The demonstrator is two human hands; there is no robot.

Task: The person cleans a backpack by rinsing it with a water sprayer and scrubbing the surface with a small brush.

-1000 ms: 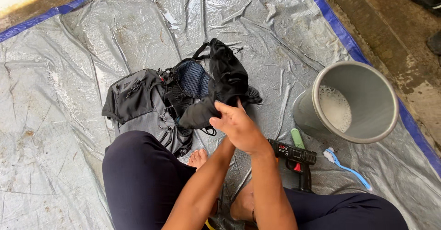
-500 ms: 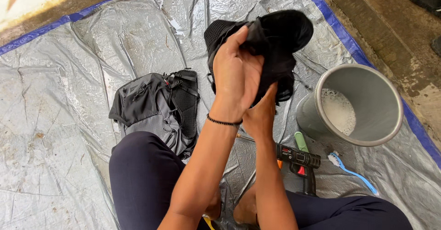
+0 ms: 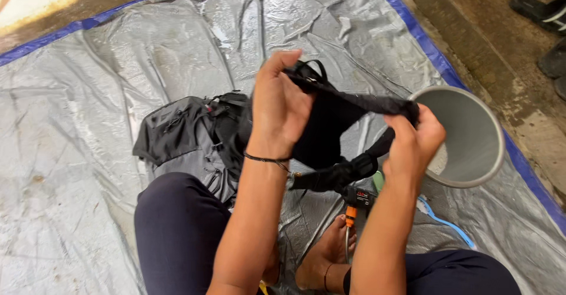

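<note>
Since half a second ago, both hands have spread apart and stretched the black fabric strap piece [image 3: 330, 124] out flat between them, lower than before. On the silver plastic tarpaulin [image 3: 76, 153] lies a grey and black backpack [image 3: 183, 136], beside the person's knee. Above it, the left hand [image 3: 280, 109] pinches the strap piece's left end; the right hand [image 3: 415, 139] is closed on its right end, before the grey plastic bucket [image 3: 471, 136].
</note>
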